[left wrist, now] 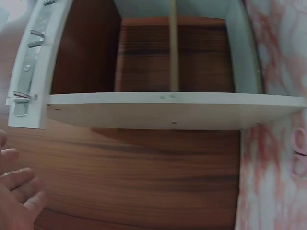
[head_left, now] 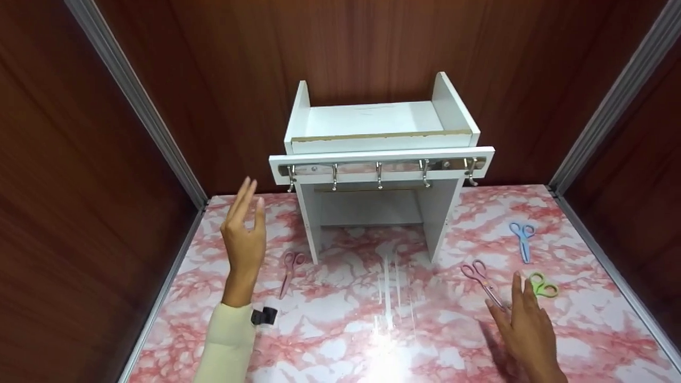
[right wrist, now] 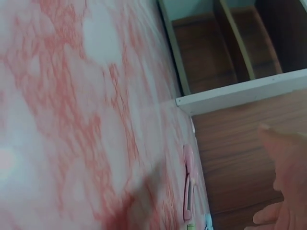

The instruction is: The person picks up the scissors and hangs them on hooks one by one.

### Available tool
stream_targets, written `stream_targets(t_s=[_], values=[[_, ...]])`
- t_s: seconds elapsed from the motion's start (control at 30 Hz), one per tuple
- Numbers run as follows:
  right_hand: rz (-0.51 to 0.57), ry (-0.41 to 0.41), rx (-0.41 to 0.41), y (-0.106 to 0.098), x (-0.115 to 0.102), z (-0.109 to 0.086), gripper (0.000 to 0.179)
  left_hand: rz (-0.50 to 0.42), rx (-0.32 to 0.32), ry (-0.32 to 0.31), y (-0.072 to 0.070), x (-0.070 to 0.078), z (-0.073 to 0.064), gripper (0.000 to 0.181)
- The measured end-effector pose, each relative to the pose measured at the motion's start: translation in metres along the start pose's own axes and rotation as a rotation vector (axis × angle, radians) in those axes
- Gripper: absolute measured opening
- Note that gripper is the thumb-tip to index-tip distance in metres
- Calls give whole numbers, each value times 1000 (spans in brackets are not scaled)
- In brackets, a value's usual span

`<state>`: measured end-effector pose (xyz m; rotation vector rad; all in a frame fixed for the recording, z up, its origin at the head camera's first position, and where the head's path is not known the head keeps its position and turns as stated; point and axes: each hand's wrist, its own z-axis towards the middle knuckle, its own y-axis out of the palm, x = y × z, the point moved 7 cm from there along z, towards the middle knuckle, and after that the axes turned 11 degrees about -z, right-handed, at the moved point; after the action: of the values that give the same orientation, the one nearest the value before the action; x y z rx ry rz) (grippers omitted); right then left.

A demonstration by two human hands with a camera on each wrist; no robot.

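Raised beside a white shelf unit (head_left: 381, 154), my left hand (head_left: 246, 234) has its fingers extended and holds nothing. A row of several metal hooks (head_left: 379, 175) runs along the unit's front rail. Below and right of that hand, pink scissors (head_left: 289, 272) lie on the table. My right hand (head_left: 525, 324) hovers above the table at the right, fingers spread, with nothing in it. Close to its fingertips lie a second pair of pink scissors (head_left: 481, 279) and green scissors (head_left: 544, 287), the green pair partly hidden behind the fingers. Farther back are blue scissors (head_left: 522, 242).
The table (head_left: 340, 330) has a red and white marbled top, with glare near its front. Brown wood-look panels (head_left: 255, 64) enclose the back and both sides, joined by metal corner strips (head_left: 143, 106). The shelf unit stands at the table's back.
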<state>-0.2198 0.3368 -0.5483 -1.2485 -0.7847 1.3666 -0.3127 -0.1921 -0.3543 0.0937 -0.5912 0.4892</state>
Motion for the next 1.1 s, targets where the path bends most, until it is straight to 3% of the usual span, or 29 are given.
stream_targets(t_s=[0.23,0.37,0.5,0.63,0.77,0.93,1.1], values=[[27,37,93,-6,7,7,89,-92,37,92,6,35,28,35],[73,56,138,-11,9,15,91,-151,32,78,13,46,41,33],[80,41,197,-16,8,23,89,-184,31,100,19,49,52,33],[82,32,172,-11,9,27,85,-198,47,127,23,48,59,30],[106,-8,210,-8,9,30,72,-220,50,152,28,52,62,26],[111,-56,289,-7,10,31,50,-222,41,201,34,57,63,23],[89,-70,256,4,12,27,42,-206,33,246,38,48,57,24]])
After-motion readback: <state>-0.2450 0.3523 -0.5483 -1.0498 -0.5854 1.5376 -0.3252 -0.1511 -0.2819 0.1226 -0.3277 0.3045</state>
